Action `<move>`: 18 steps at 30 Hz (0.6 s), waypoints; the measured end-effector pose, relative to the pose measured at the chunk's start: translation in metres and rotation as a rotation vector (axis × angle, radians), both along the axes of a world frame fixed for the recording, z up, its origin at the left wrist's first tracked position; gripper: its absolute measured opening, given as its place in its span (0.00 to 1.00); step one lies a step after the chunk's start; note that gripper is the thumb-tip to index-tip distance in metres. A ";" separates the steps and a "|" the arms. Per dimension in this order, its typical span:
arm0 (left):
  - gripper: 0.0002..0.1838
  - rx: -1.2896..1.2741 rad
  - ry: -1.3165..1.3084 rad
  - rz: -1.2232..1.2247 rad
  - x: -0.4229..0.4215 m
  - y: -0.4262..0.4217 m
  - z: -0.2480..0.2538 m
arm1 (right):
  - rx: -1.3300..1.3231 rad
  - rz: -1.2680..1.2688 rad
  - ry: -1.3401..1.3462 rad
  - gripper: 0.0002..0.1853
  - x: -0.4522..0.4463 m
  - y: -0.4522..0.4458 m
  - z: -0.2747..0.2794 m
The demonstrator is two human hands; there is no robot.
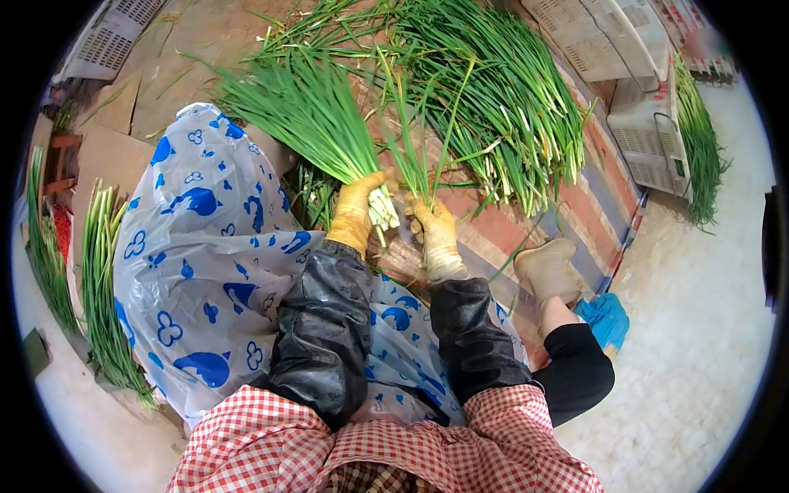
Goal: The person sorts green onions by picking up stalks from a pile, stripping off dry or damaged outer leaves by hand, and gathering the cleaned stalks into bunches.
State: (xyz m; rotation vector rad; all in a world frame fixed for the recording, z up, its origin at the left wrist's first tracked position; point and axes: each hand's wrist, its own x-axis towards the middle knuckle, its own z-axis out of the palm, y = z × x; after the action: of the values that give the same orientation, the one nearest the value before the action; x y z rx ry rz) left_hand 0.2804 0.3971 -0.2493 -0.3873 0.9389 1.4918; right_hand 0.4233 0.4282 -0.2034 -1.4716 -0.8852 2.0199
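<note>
My left hand [355,212], in a yellow glove, is closed round the white stem ends of a bunch of green stalks [316,119], whose leaves fan out to the upper left. Just to its right, my right hand [434,232], in a paler yellow glove, pinches a few thin stalks [417,160] that point upward. The two hands are close together over the striped sheet [579,197]. A large pile of green stalks [485,90] lies beyond my right hand, white ends toward me.
White plastic crates [645,140] stand at the upper right, another crate [111,37] at the upper left. More stalks [107,287] lie at the left. A patterned plastic apron [205,246] covers my lap. A beige boot [549,271] is at the right.
</note>
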 end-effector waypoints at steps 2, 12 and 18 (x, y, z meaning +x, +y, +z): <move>0.12 0.039 -0.149 -0.050 0.006 -0.001 0.015 | 0.008 0.023 0.022 0.09 0.000 -0.002 0.001; 0.09 -0.026 0.027 -0.054 0.032 0.005 0.031 | 0.111 0.032 -0.024 0.09 -0.003 0.006 0.023; 0.07 -0.062 0.121 -0.084 0.039 0.008 0.044 | 0.361 0.066 -0.221 0.09 0.001 0.005 0.025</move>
State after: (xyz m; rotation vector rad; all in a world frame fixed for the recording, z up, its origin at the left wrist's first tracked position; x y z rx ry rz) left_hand 0.3191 0.4048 -0.2051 -0.3008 1.0864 1.4244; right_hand 0.4239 0.4331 -0.1785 -1.4878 -1.3266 1.6486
